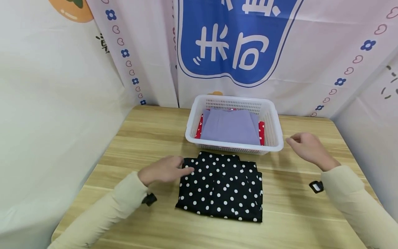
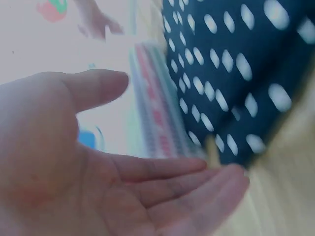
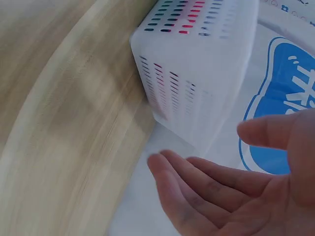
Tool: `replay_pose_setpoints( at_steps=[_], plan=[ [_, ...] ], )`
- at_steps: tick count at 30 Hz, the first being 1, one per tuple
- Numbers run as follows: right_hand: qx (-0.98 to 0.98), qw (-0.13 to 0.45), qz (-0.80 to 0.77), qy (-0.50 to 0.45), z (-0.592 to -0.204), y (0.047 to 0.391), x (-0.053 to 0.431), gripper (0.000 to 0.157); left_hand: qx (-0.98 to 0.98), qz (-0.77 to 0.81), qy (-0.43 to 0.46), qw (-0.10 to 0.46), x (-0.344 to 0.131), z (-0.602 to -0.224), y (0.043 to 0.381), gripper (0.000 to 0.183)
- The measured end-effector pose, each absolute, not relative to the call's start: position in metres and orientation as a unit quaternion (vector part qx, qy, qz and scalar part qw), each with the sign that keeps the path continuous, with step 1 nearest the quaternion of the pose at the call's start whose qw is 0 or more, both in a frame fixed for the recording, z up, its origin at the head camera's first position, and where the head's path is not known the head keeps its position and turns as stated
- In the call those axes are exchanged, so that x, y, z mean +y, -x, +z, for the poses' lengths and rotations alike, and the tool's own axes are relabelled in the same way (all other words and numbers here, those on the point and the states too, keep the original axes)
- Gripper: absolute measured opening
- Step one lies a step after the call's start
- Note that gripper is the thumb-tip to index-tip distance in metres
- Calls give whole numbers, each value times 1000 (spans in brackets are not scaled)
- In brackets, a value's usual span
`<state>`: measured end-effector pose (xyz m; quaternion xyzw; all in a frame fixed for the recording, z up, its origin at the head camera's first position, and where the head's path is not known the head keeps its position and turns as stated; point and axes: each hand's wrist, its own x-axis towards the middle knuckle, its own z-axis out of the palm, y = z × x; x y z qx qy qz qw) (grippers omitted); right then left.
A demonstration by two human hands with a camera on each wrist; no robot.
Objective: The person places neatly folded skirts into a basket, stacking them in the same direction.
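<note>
A black cloth with white polka dots (image 1: 220, 186), folded into a flat bundle, lies on the table in front of the basket. My left hand (image 1: 166, 168) is at the left edge of this cloth, thumb apart from the relaxed fingers and nothing held. In the left wrist view the dotted cloth (image 2: 216, 64) shows beyond the fingertips. Right of the white plastic basket (image 1: 276, 128), my right hand (image 1: 308, 147) hovers near its corner, palm bare and fingers loosely bent. The basket's slotted wall (image 3: 182, 73) is close to those fingers in the right wrist view.
Inside the basket a folded lavender cloth (image 1: 230, 126) lies over a red cloth with white dots (image 1: 262, 133). The wood-grain table (image 1: 146, 138) meets white printed curtains (image 1: 149, 52) at its back and sides. Each wrist carries a small black device (image 1: 316, 186).
</note>
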<state>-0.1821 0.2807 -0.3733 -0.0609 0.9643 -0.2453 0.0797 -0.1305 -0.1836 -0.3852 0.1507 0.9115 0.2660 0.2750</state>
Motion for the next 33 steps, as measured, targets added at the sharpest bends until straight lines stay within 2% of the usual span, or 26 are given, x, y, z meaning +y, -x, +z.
replay_pose_setpoints(
  at_steps=[6, 12, 18, 25, 30, 33],
  plan=[
    [946, 161, -266, 87, -382, 158, 279, 56, 823, 425, -56, 373, -223, -393, 142, 65],
    [876, 280, -388, 66, -397, 134, 262, 50, 768, 516, 2, 379, -231, -405, 142, 66],
    [794, 344, -500, 29, -415, 121, 246, 49, 732, 559, 11, 389, -224, -418, 145, 56],
    [763, 357, -539, 13, -429, 122, 234, 54, 726, 571, 16, 384, -204, -438, 142, 32],
    [791, 341, -507, 24, -438, 121, 226, 34, 753, 547, -18, 367, -193, -444, 138, 21],
    [812, 312, -493, 32, -441, 118, 221, 30, 764, 543, -22, 348, -190, -445, 137, 22]
  ],
)
